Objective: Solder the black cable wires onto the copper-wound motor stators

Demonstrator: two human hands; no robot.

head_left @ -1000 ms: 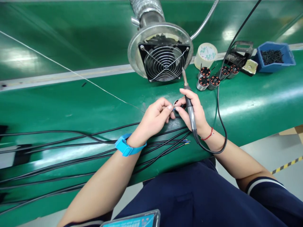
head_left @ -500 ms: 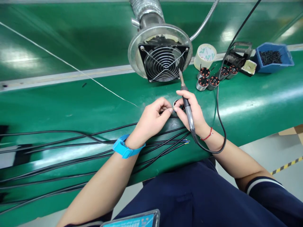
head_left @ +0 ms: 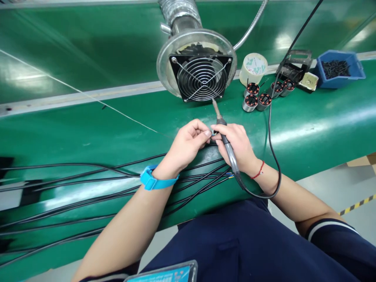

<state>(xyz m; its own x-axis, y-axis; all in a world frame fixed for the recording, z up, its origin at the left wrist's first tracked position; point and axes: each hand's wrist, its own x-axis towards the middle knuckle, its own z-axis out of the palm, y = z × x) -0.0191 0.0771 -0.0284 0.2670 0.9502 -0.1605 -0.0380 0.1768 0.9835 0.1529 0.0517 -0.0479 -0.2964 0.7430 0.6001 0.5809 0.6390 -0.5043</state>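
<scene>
Soldering iron [head_left: 230, 153], clasped in right hand [head_left: 241, 147], long axis slanting forward and left toward fan [head_left: 204, 84], tip beyond both hands; left hand [head_left: 190, 141], just beside, pinched on bluish wire [head_left: 213, 134].

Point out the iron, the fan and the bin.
Iron [head_left: 230, 153]: head view, on its grey handle.
Fan [head_left: 203, 84]: head view, centre of its grille.
Bin [head_left: 335, 82]: head view, on its blue wall.
</scene>
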